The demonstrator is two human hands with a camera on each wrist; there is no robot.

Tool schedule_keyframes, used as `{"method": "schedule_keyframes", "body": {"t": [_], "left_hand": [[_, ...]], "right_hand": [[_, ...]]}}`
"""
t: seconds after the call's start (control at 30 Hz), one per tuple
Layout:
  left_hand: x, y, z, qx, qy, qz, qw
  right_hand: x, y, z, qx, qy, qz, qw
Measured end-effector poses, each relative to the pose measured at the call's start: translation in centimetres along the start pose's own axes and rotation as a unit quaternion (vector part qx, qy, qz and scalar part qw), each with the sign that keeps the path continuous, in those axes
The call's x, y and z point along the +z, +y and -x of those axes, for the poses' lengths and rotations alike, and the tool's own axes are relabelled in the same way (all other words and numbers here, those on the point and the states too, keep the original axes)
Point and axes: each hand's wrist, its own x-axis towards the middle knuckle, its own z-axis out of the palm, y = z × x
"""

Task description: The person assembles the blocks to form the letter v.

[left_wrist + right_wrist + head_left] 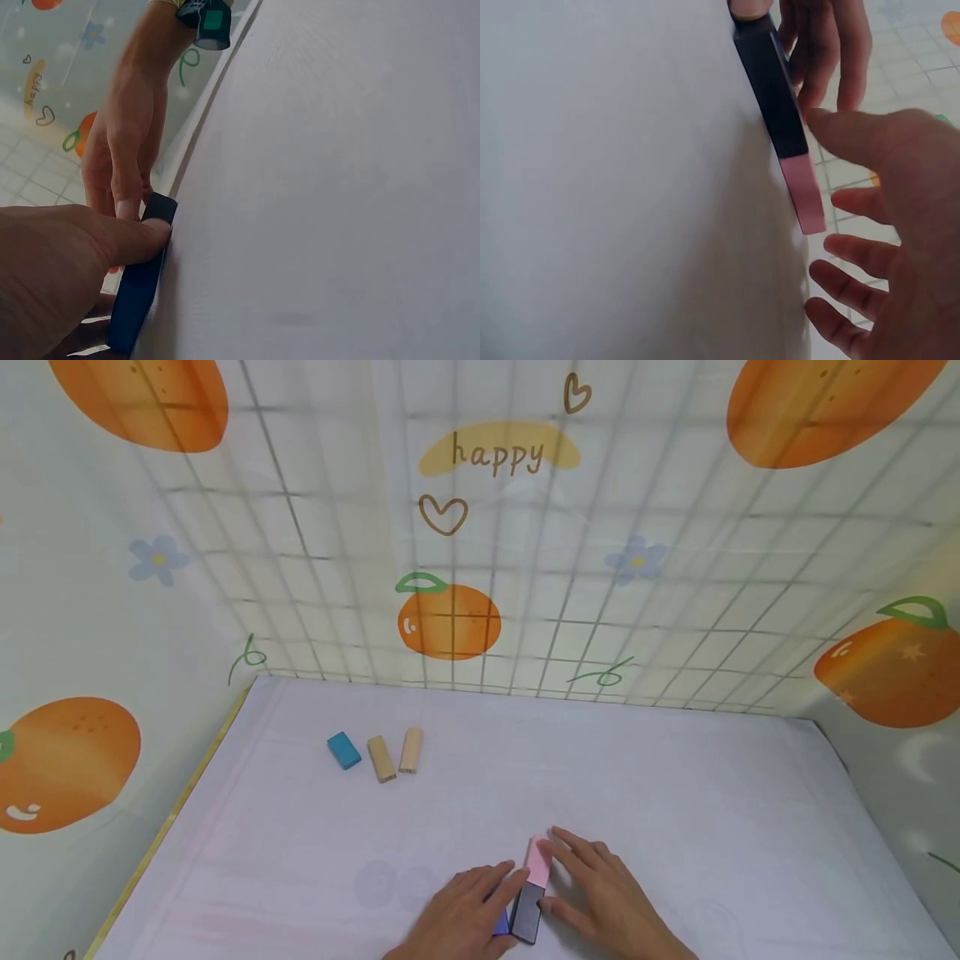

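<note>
A pink block (538, 858) and a black block (528, 913) lie end to end on the table. Against the black block's left side is a blue block (139, 300), mostly covered by my left hand (468, 910) in the head view. That hand grips the blue block, its thumb at the near end and its fingers toward the far end. My right hand (606, 897) is on the right side of the row, fingers spread and slightly bent. Its thumb is right at the black block's side, and its index finger is at the pink block.
Farther back on the left lie a teal block (344, 751) and two plain wooden blocks, one tan (381, 759) and one paler (411, 751). The white table (660, 793) backs onto a curtain (330, 527) printed with oranges, which also hangs at both sides.
</note>
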Motion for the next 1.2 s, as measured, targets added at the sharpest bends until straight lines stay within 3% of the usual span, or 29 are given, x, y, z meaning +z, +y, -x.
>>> {"method": "schedule_keyframes", "body": {"t": [0.13,0.3,0.37,0.63,0.87,1.2], "left_hand": [[-0.2,0.0,0.1,-0.009,0.003,-0.001,1.0000],[-0.4,-0.8,0.6,-0.006,0.021,0.005,0.9997],[-0.7,-1.1,0.9,-0.014,0.015,0.012,0.9997],[-1.4,-2.1,1.6,-0.042,-0.011,0.017,0.9989],[-1.2,-2.9,2.4,-0.046,-0.012,-0.007,0.9988],[-1.3,-3.5,2.9,-0.077,-0.040,-0.030,0.9958]], "right_hand": [[0.3,-0.5,0.3,0.015,0.014,-0.001,0.9998],[0.5,-1.7,0.6,0.051,-0.004,-0.003,0.9987],[0.6,-2.3,0.5,0.070,-0.015,0.003,0.9975],[1.1,-5.1,-0.4,0.176,-0.079,0.010,0.9811],[2.2,-5.4,0.0,0.180,-0.060,0.032,0.9813],[2.3,-5.6,0.1,0.175,-0.047,0.039,0.9828]]}}
